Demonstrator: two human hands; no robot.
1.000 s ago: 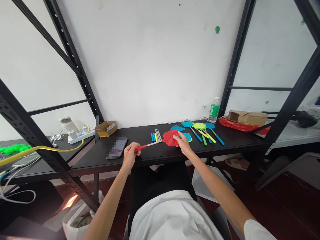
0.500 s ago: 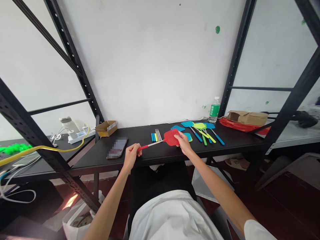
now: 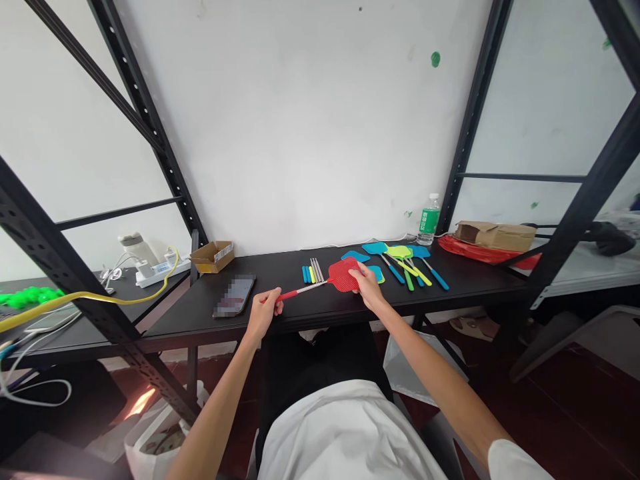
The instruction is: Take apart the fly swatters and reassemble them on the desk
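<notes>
Between both hands I hold a red fly swatter (image 3: pixel 342 276) with a metal shaft, low over the black table (image 3: pixel 300 303). My left hand (image 3: pixel 266 312) is closed around its red handle. My right hand (image 3: pixel 367 285) pinches the right side of its mesh head. Just behind the shaft lie several loose metal rods (image 3: pixel 317 269) and, to their left, blue and yellow handle pieces (image 3: pixel 309 274). Loose swatter heads lie behind my right hand, among them a blue head (image 3: pixel 356 256). Farther right is a pile of blue and green fly swatters (image 3: pixel 410 265).
A phone (image 3: pixel 235 296) and an open cardboard box (image 3: pixel 212 257) are on the left of the table. A water bottle (image 3: pixel 429 220) stands at the back right, near a brown carton (image 3: pixel 495 235) on red plastic (image 3: pixel 467 249). Black metal posts (image 3: pixel 145 100) flank the table.
</notes>
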